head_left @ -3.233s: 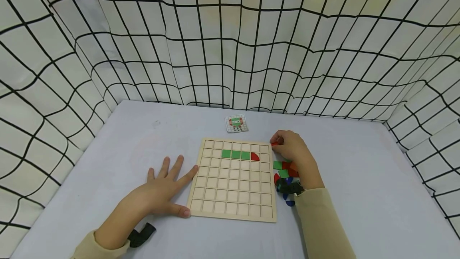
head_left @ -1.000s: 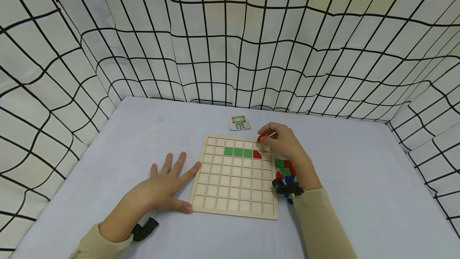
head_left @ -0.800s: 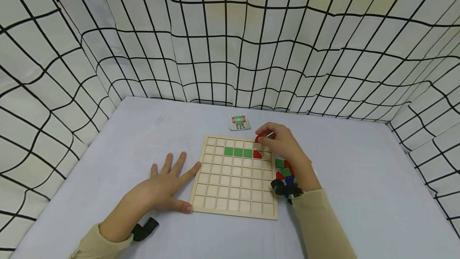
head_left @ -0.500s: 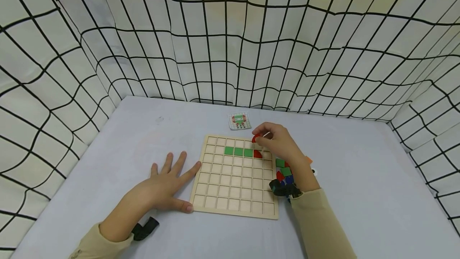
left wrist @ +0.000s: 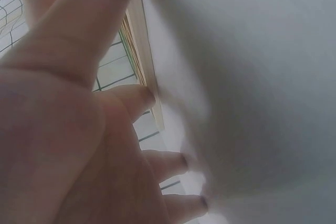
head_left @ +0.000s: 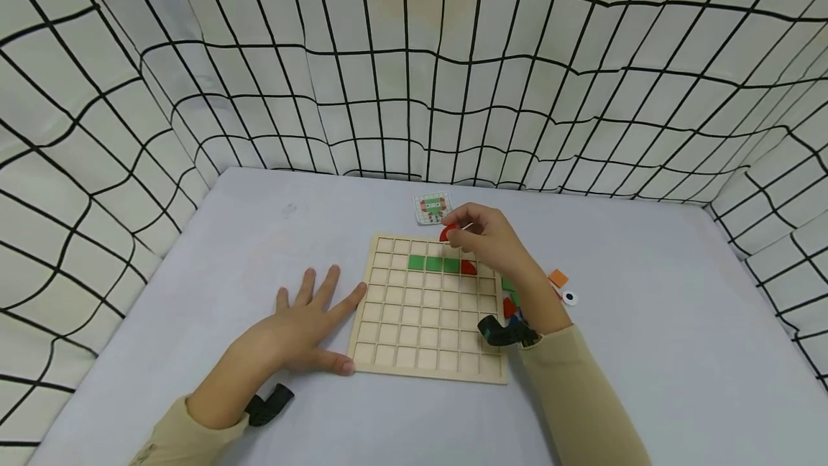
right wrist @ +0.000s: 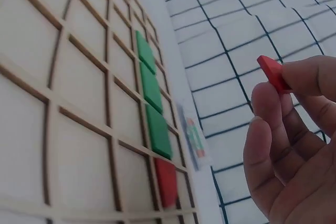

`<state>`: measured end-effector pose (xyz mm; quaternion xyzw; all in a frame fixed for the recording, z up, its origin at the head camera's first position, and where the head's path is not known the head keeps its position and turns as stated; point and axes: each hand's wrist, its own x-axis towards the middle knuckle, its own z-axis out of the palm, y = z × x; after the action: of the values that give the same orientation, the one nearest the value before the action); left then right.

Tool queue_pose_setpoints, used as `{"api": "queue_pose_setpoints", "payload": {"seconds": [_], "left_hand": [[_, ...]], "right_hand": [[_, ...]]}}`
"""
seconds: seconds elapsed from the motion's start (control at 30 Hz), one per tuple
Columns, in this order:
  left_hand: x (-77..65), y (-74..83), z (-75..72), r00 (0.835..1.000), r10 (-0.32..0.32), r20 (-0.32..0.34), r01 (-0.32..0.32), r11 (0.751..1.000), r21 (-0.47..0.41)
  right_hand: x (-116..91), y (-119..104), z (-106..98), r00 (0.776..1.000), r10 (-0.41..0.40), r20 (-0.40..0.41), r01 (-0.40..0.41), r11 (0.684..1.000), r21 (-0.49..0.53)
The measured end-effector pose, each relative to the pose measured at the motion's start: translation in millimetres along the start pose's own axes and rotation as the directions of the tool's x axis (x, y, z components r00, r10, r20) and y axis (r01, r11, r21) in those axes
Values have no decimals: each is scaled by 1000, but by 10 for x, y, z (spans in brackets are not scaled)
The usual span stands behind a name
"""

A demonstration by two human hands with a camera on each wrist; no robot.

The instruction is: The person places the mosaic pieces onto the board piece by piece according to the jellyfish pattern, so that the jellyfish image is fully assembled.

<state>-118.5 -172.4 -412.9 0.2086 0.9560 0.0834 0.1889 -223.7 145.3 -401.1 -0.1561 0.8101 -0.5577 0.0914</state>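
Observation:
A square wooden grid board [head_left: 410, 315] lies on the table. Three green square tiles [head_left: 434, 264] sit side by side in its second row from the back, with a red quarter-circle tile [head_left: 468, 267] at their right end. My right hand [head_left: 491, 241] hovers over the board's back edge, thumb and fingers pinching another red tile [right wrist: 272, 72] with a curved side. My left hand [head_left: 299, 336] is spread on the table, its index fingertip and thumb tip at the board's left edge. In the left wrist view the palm [left wrist: 47, 140] fills the left side.
Behind the board lies a small printed card [head_left: 432, 208] with a coloured grid pattern. Loose red [head_left: 509, 306], green and blue pieces lie right of the board, partly hidden by the right forearm. An orange square [head_left: 558, 278] and a white disc [head_left: 569, 298] lie beyond. Black netting [head_left: 414, 103] encloses the table.
My right hand has carried the red tile from beside the board's back right corner leftward along the back edge. The orange square and white disc came into view. The left hand kept its place.

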Motion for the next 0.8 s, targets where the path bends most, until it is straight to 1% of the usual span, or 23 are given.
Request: {"api": "queue_pose_setpoints", "payload": {"seconds": [0.13, 0.33, 0.5, 0.7, 0.8], "left_hand": [[5, 5, -16, 1000, 3, 2, -3, 1000, 8], [-1, 0, -23, 1000, -1, 8, 1, 1000, 2], [3, -2, -29, 1000, 3, 11, -3, 1000, -5], [3, 1, -32, 1000, 5, 17, -5, 1000, -16], [-5, 4, -38, 1000, 4, 18, -3, 1000, -15]], "right_hand": [[82, -10, 77, 999, -2, 49, 3, 1000, -7], [288, -77, 198, 996, -21, 91, 30, 995, -95], [429, -123, 313, 992, -10, 127, 28, 989, -147], [497, -119, 449, 982, -25, 188, 69, 970, -233], [500, -98, 500, 976, -6, 219, 63, 965, -254]]}}
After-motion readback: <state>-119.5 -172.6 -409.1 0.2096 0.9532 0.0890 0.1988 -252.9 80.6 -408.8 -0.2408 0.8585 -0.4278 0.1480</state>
